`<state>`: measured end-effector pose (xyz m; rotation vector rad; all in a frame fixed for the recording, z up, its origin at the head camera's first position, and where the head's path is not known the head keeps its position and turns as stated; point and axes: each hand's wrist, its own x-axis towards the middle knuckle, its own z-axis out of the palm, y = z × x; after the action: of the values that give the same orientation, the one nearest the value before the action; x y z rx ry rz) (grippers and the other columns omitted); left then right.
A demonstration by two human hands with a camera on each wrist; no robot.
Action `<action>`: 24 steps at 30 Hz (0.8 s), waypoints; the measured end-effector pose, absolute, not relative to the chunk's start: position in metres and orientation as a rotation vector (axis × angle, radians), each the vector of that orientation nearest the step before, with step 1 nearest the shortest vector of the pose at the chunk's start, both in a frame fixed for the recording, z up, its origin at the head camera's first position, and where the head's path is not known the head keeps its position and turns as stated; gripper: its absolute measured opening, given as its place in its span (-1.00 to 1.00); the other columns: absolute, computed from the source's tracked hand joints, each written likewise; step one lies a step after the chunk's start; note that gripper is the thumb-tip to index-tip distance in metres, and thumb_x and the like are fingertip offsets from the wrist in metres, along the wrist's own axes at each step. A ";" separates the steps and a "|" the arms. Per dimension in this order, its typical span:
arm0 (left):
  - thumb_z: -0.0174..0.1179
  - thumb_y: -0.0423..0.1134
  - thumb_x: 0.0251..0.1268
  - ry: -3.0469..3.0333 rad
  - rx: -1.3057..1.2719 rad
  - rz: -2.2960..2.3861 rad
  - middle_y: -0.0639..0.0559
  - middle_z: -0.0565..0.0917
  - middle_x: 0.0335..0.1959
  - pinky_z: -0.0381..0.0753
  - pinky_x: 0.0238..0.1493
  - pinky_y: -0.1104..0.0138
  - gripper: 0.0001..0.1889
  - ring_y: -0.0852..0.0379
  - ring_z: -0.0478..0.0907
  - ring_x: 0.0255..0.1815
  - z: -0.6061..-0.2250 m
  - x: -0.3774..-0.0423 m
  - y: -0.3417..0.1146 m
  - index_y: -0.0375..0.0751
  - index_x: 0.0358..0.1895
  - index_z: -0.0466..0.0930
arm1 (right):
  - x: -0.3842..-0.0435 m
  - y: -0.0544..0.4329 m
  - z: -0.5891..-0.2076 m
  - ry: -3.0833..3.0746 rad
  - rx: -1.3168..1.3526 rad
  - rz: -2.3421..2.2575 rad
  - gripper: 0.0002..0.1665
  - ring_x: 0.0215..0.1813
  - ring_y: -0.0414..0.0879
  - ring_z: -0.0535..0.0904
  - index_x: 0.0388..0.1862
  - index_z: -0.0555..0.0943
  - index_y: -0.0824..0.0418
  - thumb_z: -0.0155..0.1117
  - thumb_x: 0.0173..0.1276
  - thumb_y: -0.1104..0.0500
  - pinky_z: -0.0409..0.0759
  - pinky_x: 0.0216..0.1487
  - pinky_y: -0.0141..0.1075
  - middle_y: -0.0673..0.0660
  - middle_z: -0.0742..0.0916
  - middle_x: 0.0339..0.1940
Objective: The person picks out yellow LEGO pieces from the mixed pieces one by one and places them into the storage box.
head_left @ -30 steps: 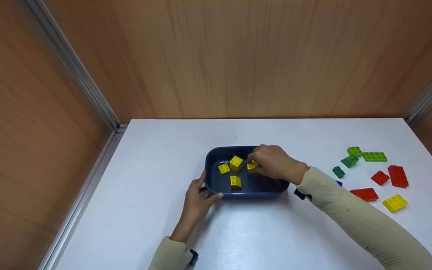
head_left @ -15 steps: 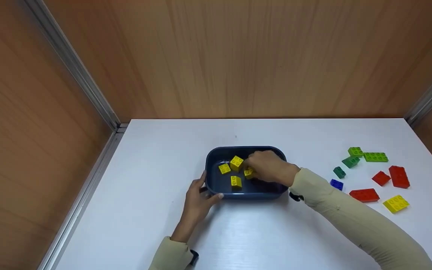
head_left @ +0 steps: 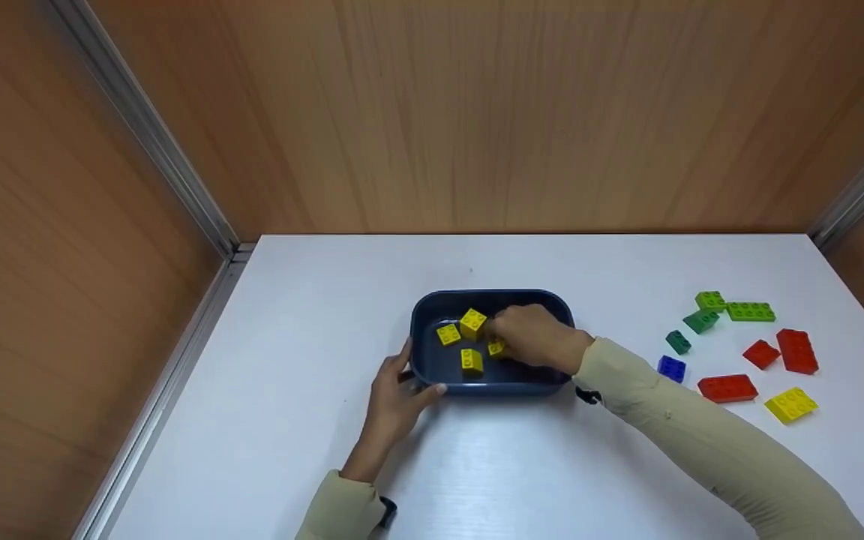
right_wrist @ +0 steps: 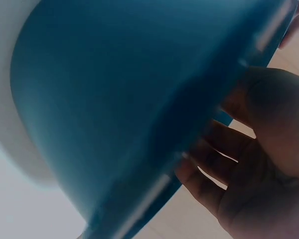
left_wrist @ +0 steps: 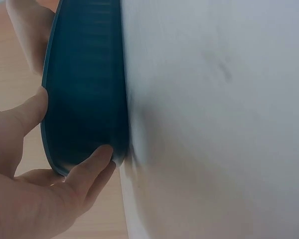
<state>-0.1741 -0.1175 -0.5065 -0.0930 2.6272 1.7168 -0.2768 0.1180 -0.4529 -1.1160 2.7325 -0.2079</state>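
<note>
A dark blue rectangular dish [head_left: 492,389] stands on the white table, with several yellow toy bricks inside, one of them a yellow brick [head_left: 472,324] near its middle. My left hand [head_left: 392,399] grips the dish's left end, thumb at the near side; the left wrist view shows that hand [left_wrist: 45,199] against the dish wall [left_wrist: 84,74]. Reaching into the right half, my right hand [head_left: 533,335] pinches a small yellow brick [head_left: 496,349], mostly covered by the fingers. In the right wrist view, the dish wall [right_wrist: 99,89] hides the right hand's fingertips [right_wrist: 259,154].
To the right lie loose bricks: a blue brick [head_left: 671,368], red bricks [head_left: 727,388], green bricks [head_left: 750,312] and a yellow brick [head_left: 791,406]. A wooden panel [head_left: 514,120] rises behind the table, another [head_left: 49,300] on the left.
My right hand has moved slightly left and down into the dish with the small yellow brick. The blue brick has come out from behind the right sleeve. My left hand stays put.
</note>
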 end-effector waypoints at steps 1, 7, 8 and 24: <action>0.49 -0.33 0.31 2.628 -0.084 1.721 -0.31 0.49 0.34 0.64 0.36 0.03 -0.05 -0.31 0.51 0.40 -0.506 -0.174 -0.118 -0.32 0.67 0.12 | -0.277 0.118 -0.453 2.732 -1.114 -0.205 -0.58 0.20 0.10 0.73 0.31 0.71 0.19 0.42 0.49 0.25 0.68 0.32 0.00 0.22 0.80 0.17; 0.50 -0.33 0.30 2.626 -0.074 1.728 -0.31 0.49 0.34 0.65 0.34 0.06 -0.04 -0.30 0.52 0.39 -0.506 -0.174 -0.118 -0.33 0.67 0.12 | -0.278 0.120 -0.455 2.734 -1.115 -0.196 -0.61 0.17 0.10 0.74 0.28 0.73 0.17 0.41 0.50 0.25 0.70 0.30 0.00 0.20 0.80 0.16; 0.50 -0.34 0.30 2.624 -0.077 1.729 -0.32 0.48 0.34 0.66 0.34 0.06 -0.04 -0.31 0.52 0.39 -0.506 -0.174 -0.118 -0.34 0.67 0.12 | -0.278 0.121 -0.455 2.736 -1.119 -0.193 -0.63 0.15 0.10 0.75 0.25 0.75 0.18 0.41 0.50 0.25 0.71 0.27 0.00 0.19 0.81 0.14; 0.50 -0.35 0.30 2.609 -0.103 1.730 -0.33 0.48 0.34 0.65 0.35 0.09 -0.04 -0.31 0.50 0.41 -0.505 -0.175 -0.117 -0.35 0.67 0.12 | -0.262 0.163 -0.444 2.873 -1.095 -0.301 -0.55 0.10 0.10 0.74 0.20 0.73 0.29 0.55 0.34 0.28 0.77 0.15 0.02 0.21 0.79 0.07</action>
<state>-0.1748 -0.1170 -0.5054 -0.1029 2.6092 1.7298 -0.2622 0.1633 -0.4445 -1.0953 2.8732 -0.3007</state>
